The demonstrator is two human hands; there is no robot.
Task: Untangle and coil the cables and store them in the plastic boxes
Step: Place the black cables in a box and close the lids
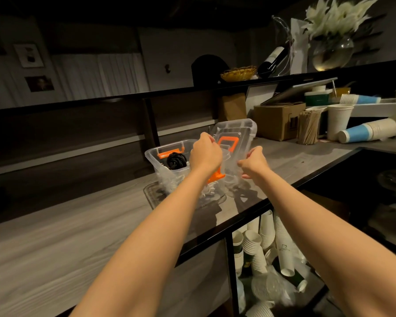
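Both hands, left [205, 154] and right [254, 162], grip a tilted clear lid [237, 136] beside the cable-filled box [167, 156], paper cups [338, 123] and a cardboard carton [278, 120] crowding the counter behind.

Wooden counter [78, 225] bears plastic box [160, 161], cardboard box [277, 120].

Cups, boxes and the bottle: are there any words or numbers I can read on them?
None can be read.
Wine bottle: its label is too blurred.
Cardboard box: dark marks, too small.
White cup under the counter: a small logo and print, too blurred.
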